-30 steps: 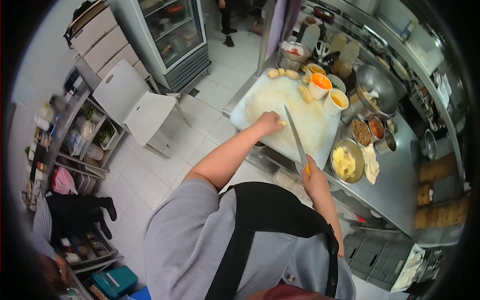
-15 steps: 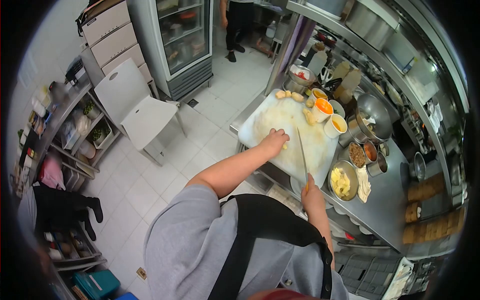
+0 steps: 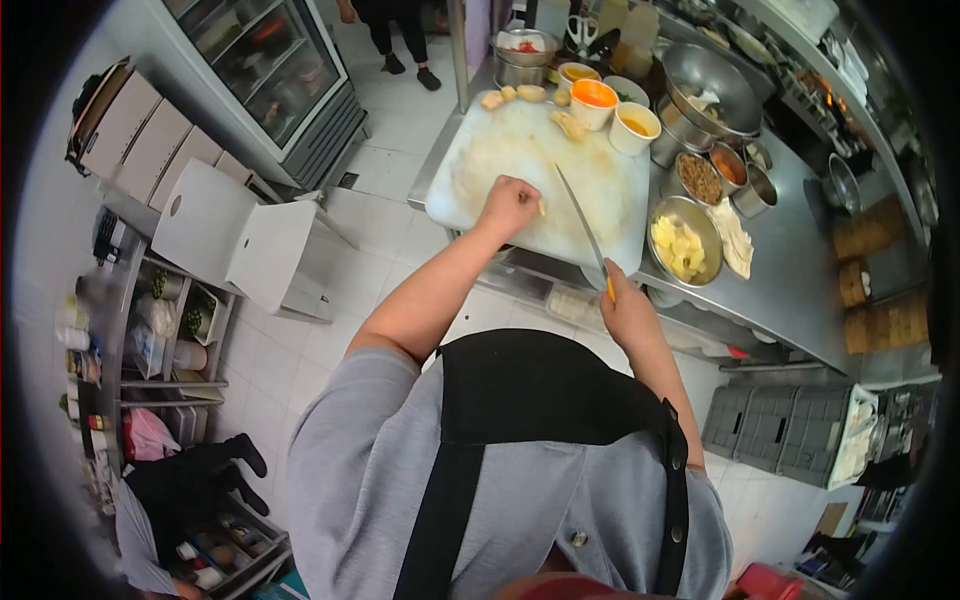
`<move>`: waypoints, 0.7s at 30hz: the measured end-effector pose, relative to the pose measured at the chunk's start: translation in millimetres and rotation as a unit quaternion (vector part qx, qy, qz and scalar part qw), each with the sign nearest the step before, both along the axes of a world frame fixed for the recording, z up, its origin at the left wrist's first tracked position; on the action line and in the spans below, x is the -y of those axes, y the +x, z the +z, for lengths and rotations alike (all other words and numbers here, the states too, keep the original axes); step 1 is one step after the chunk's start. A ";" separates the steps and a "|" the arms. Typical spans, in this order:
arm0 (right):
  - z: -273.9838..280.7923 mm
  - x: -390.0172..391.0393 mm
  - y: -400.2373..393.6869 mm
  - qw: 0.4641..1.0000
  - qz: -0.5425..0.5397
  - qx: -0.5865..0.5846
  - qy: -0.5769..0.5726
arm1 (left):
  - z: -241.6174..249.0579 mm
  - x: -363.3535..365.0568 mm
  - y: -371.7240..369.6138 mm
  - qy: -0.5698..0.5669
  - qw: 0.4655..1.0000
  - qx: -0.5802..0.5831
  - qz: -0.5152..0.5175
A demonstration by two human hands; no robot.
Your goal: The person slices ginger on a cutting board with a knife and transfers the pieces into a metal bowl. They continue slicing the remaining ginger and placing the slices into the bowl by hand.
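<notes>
My right hand is closed round the yellow handle of a long kitchen knife. The blade points away from me over the white cutting board. My left hand has its fingers curled in over the near part of the board, left of the blade. A small pale yellow piece shows at those fingertips; its kind is too small to tell. Along the far edge lie knobby pale pieces that look like ginger, with another yellowish lump in front of the cups.
White cups of orange sauce and yellow liquid stand on the board's far right. Beside it are a metal bowl of yellow chunks, a tin of brown crumbs and a large steel bowl. A white chair stands left.
My left hand has drawn inward and its fingers are more curled. The knife stays in my right hand, still over the board. The whole view has shifted and turned.
</notes>
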State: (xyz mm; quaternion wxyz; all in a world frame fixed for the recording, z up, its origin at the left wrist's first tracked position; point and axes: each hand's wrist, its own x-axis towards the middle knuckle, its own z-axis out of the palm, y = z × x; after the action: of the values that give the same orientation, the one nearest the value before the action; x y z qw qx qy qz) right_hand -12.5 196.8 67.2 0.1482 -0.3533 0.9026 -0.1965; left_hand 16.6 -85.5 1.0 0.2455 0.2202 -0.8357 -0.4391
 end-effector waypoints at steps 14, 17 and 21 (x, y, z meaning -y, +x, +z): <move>8.1 11.8 -12.1 0.999 0.025 0.022 0.024 | -1.4 28.7 -21.7 0.103 0.982 0.161 0.003; 5.3 15.7 -13.5 0.999 0.041 0.026 0.017 | 15.9 25.2 -21.8 0.236 0.960 0.149 -0.009; 15.3 22.7 -10.9 0.998 0.041 0.033 0.040 | 13.6 21.5 -25.7 0.255 0.957 0.139 -0.012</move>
State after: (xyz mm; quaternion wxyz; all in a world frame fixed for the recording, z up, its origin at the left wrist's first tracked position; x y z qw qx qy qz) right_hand -23.4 174.1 82.5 0.1995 -0.3772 0.8891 -0.1655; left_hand -9.1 -107.0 14.5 0.0576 0.3243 -0.7244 -0.6056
